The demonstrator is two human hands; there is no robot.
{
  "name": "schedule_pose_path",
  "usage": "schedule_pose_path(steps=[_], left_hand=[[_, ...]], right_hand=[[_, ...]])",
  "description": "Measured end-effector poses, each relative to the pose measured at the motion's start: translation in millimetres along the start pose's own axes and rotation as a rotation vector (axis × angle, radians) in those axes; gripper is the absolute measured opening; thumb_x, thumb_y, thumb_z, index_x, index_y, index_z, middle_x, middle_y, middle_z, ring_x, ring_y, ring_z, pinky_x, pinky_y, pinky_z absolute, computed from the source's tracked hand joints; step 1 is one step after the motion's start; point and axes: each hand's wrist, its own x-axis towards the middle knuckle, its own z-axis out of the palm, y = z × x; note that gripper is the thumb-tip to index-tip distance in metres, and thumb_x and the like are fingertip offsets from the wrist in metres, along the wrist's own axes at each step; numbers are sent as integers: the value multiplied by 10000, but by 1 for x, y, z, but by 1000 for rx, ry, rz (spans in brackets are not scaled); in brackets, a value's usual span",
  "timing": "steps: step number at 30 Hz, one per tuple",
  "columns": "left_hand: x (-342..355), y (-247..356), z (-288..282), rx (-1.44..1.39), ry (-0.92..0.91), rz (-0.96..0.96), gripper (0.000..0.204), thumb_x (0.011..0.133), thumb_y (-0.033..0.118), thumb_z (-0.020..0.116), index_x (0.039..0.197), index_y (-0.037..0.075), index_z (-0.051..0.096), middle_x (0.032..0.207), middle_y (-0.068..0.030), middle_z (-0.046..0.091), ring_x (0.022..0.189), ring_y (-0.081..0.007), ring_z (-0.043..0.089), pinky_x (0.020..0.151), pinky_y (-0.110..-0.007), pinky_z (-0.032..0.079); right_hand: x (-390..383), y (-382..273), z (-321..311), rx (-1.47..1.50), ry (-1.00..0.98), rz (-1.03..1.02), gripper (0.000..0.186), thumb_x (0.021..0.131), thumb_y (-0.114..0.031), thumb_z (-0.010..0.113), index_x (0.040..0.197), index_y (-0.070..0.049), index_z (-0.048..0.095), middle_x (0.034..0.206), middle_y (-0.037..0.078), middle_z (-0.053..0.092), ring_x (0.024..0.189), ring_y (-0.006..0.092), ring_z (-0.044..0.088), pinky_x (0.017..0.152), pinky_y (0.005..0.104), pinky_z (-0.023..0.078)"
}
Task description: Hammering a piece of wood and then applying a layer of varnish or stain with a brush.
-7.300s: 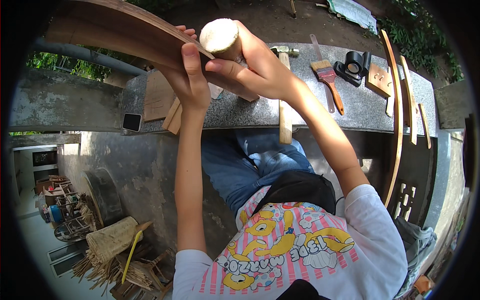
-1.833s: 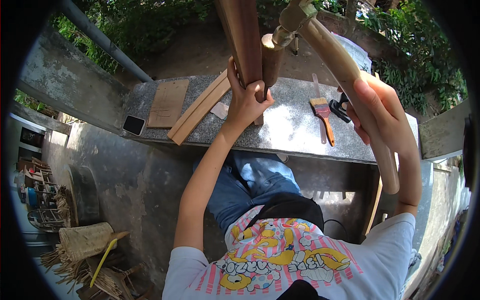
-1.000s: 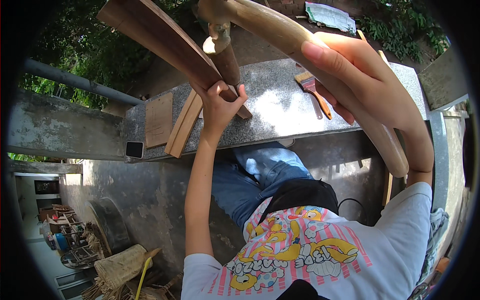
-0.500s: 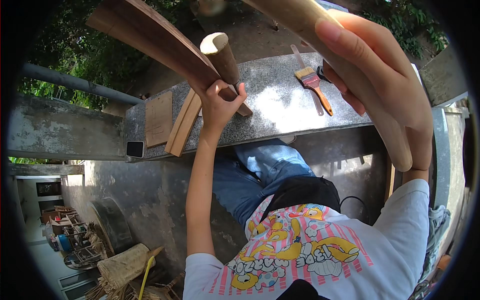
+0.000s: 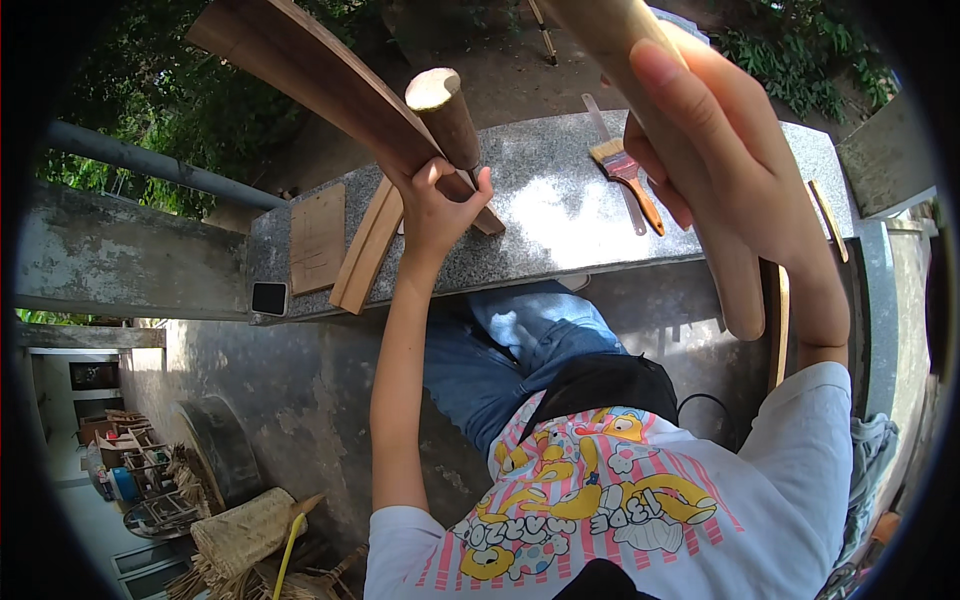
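My left hand [image 5: 437, 207] is closed around the lower part of a chisel [image 5: 452, 125], its thumb and fingers near the thin dark shank. The chisel stands nearly upright, with a thick wooden handle and a pale, chipped top. Against the same hand leans a long dark brown wooden board [image 5: 325, 85], its lower end resting on the stone table [image 5: 530, 255]. The chisel's tip is hidden by my fingers and the board. Raised high on the right, my right hand [image 5: 740, 170] grips a thick, rounded wooden club [image 5: 725, 265], whose upper end runs out of view.
A paintbrush [image 5: 630, 185] lies across a metal ruler [image 5: 598, 115] on the table. To the left are a flat wood piece [image 5: 317, 235], a wooden bar [image 5: 365, 250] and a phone-like device [image 5: 269, 298]. A narrow wood strip [image 5: 828, 220] lies at the right end.
My right hand has shifted slightly, and the club's lower end has swung to the left. My left hand, the chisel and the board have barely moved.
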Motion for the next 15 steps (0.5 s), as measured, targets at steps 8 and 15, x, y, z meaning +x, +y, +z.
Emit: schedule_pose_path(steps=[8, 15], left_hand=[[-3, -4, 1, -8, 48, 63, 755, 657, 168, 884, 1120, 72, 296, 1035, -148, 356, 902, -283, 489, 720, -411, 439], [-1, -2, 4, -12, 42, 65, 768, 660, 184, 884, 1140, 71, 295, 1021, -142, 371, 882, -295, 480, 709, -410, 429]], right_hand=[[-3, -27, -2, 10, -2, 52, 401, 1001, -379, 484, 1079, -4, 604, 554, 1, 479, 382, 43, 403, 348, 193, 281], [-7, 4, -7, -103, -262, 182, 424, 1010, -443, 438, 948, -41, 556, 566, -13, 456, 419, 45, 424, 380, 203, 329]])
